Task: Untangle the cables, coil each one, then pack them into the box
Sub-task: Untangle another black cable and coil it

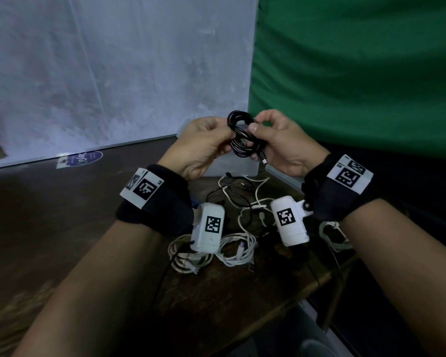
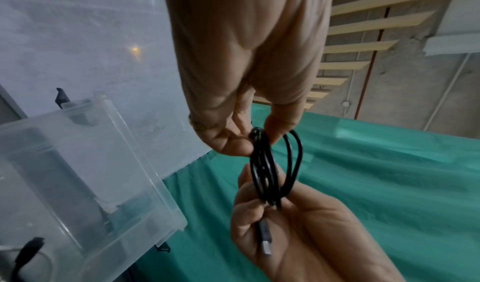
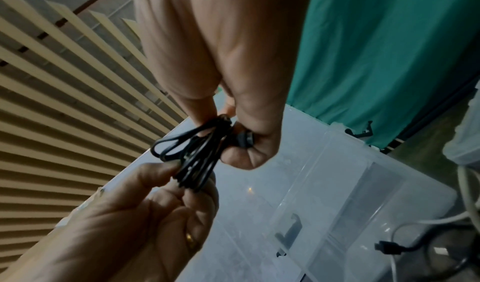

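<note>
A black cable coil [image 1: 242, 136] is held up in the air between both hands, above the clear plastic box [image 1: 238, 167]. My left hand [image 1: 223, 136] pinches the coil's left side between thumb and fingers. My right hand [image 1: 255, 130] grips the right side, and the cable's USB plug [image 1: 263, 158] hangs below its palm. In the left wrist view the coil [image 2: 272, 169] runs from the left hand [image 2: 255, 140] down into the right hand [image 2: 259, 201], with the plug [image 2: 265, 240] across that palm. The right wrist view shows the coil [image 3: 192, 155] bunched between the right hand [image 3: 230, 135] and the left hand [image 3: 187, 176].
A tangle of white and black cables [image 1: 242, 202] lies on the dark wooden table [image 1: 62, 228] under my wrists. White coils [image 1: 236, 249] lie nearer me, another at the right [image 1: 332, 235]. A grey panel [image 1: 113, 73] and a green cloth [image 1: 358, 73] stand behind.
</note>
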Action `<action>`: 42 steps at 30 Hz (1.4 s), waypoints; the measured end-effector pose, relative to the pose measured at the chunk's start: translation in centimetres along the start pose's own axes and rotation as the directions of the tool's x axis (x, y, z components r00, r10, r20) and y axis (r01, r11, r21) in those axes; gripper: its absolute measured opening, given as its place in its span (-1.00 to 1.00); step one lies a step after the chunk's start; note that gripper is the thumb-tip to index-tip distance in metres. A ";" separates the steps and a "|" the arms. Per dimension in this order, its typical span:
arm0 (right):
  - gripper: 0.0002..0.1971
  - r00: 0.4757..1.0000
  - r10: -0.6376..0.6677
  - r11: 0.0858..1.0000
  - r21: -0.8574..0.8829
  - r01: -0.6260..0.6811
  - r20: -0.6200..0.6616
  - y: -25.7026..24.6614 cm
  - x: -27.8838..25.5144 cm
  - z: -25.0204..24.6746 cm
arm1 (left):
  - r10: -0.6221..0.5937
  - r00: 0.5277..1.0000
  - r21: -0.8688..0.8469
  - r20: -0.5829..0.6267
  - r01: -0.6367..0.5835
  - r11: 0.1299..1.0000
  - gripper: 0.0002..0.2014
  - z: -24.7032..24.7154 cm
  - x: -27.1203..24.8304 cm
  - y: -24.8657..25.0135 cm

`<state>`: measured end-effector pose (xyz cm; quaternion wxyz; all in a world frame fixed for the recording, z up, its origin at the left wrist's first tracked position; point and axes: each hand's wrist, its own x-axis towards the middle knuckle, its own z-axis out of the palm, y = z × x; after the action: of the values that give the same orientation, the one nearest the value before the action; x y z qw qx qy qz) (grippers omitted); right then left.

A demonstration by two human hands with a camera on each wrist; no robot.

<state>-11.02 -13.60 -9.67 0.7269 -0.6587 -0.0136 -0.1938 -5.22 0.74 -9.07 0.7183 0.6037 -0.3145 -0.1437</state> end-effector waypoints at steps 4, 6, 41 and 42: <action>-0.78 1.000 -0.017 0.999 -0.041 0.018 0.016 0.2 0.0 0.0 | -0.015 1.000 0.027 -0.023 0.015 1.000 -0.84 0.2 0.2 -0.2; -0.76 0.999 -0.029 0.998 -0.058 0.030 0.019 0.2 -0.1 0.1 | -0.036 0.999 -0.012 -0.003 0.036 0.999 -0.83 0.1 0.2 -0.3; -0.82 0.995 -0.067 0.753 -0.658 0.004 -0.070 -0.5 -0.1 0.4 | -0.290 0.952 0.118 0.101 0.278 0.953 -0.90 -1.1 0.2 -0.3; -0.82 0.995 -0.074 0.735 -0.678 0.006 -0.071 -0.4 0.0 0.4 | -0.285 0.954 0.140 0.093 0.271 0.952 -0.91 -1.1 0.2 -0.5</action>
<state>-11.09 -13.20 -9.20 0.4336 -0.8674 0.0776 -0.2314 -4.28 1.38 -9.54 0.6325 0.6772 -0.2744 -0.2570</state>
